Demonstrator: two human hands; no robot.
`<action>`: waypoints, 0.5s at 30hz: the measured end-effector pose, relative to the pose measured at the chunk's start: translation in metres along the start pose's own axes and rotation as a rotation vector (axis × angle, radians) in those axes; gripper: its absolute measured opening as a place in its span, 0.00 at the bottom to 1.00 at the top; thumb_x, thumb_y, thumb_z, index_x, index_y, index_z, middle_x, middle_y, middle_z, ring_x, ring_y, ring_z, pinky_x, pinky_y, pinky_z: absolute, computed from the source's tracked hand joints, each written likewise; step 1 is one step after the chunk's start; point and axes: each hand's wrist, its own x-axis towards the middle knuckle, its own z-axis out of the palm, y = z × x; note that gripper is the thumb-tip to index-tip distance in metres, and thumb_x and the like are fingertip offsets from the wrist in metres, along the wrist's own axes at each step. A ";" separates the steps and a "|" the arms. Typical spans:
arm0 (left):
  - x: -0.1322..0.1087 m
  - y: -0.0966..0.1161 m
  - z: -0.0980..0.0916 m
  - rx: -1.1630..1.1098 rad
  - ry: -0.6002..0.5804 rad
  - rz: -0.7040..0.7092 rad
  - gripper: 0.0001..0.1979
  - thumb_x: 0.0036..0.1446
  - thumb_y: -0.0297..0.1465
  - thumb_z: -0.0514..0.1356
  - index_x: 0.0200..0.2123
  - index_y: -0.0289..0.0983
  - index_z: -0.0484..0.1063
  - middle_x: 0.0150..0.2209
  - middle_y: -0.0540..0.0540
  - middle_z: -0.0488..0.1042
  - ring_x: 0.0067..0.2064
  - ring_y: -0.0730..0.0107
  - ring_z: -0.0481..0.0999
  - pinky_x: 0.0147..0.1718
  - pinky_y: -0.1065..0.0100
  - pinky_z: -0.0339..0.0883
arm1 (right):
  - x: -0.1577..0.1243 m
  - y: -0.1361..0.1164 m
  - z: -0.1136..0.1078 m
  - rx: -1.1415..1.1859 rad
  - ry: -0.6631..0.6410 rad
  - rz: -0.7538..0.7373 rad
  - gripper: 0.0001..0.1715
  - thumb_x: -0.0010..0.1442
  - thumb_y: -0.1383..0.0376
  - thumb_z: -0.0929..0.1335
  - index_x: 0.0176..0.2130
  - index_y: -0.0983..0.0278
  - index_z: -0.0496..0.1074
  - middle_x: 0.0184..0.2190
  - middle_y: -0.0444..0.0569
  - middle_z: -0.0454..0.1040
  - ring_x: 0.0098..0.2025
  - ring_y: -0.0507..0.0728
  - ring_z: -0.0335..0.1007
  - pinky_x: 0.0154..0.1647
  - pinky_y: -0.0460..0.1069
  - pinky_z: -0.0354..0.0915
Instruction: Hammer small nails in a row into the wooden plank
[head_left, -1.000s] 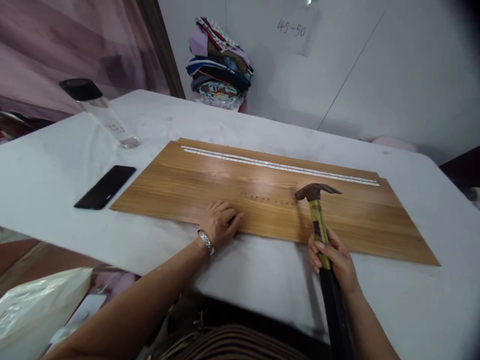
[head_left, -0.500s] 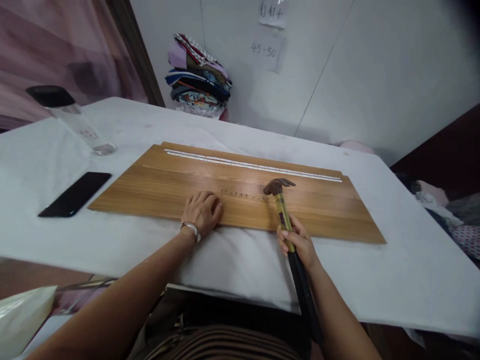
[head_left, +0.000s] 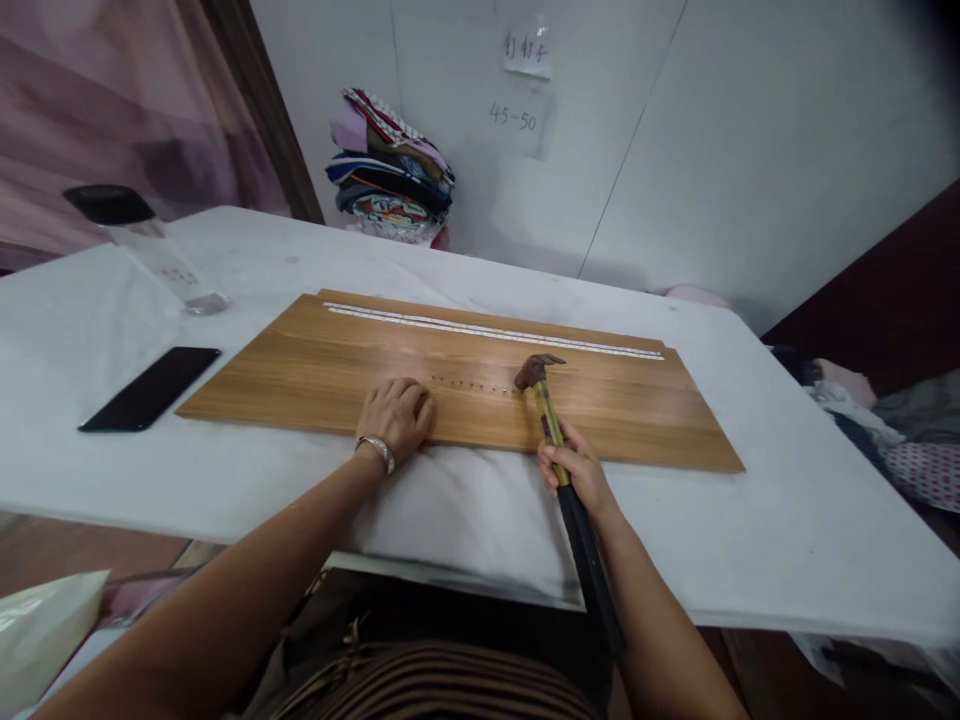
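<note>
A claw hammer [head_left: 551, 420] with a rusty head and a yellow and black handle is gripped by my right hand [head_left: 576, 465]. Its head is over the middle of a brown wooden board [head_left: 630, 410], at the right end of a row of small nails [head_left: 471, 384]. Whether the head touches a nail, I cannot tell. My left hand [head_left: 395, 412], with a silver bracelet on the wrist, rests on the board's near edge, left of the nails. Its fingers lie on the wood, slightly bent, and nothing shows in them.
Two white measuring strips [head_left: 487, 332] run along the board's far side. On the white-covered table [head_left: 787, 540], a black phone [head_left: 150, 390] and a clear bottle [head_left: 169, 260] stand to the left. Folded clothes [head_left: 394, 170] are piled by the wall.
My view has shifted a little, so board and hands appear slightly further left. The hammer head stays near the right end of the nail row. The left hand keeps its place on the board.
</note>
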 end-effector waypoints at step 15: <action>0.000 0.002 -0.003 -0.018 -0.007 -0.011 0.15 0.63 0.38 0.49 0.40 0.41 0.75 0.47 0.42 0.77 0.49 0.55 0.71 0.47 0.54 0.62 | 0.003 0.003 -0.002 0.001 0.028 0.029 0.28 0.51 0.63 0.71 0.52 0.62 0.66 0.19 0.35 0.65 0.13 0.47 0.56 0.10 0.42 0.56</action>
